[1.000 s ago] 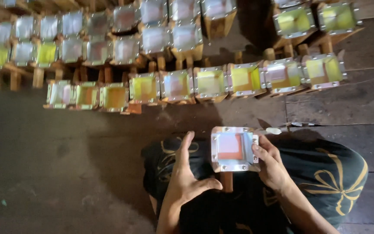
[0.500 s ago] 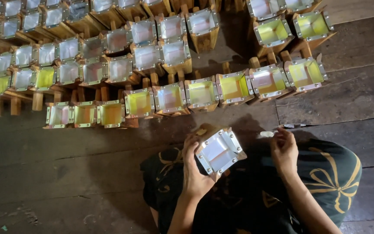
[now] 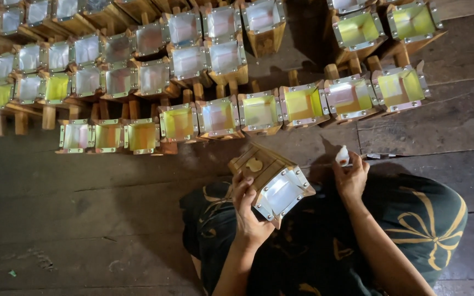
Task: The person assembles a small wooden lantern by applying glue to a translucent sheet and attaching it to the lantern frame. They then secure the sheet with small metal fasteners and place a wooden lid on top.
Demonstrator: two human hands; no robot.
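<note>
My left hand grips a tilted wooden lantern box; my right hand pinches a white wad. Rows of finished boxes stand ahead.

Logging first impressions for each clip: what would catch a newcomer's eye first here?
First, the rows of small wooden boxes with shiny framed faces, some tinted yellow-green, spread across the dark plank floor at the top. Below them, the left hand holds one such box tilted over the lap, while the right hand pinches a small white wad beside it.
</note>
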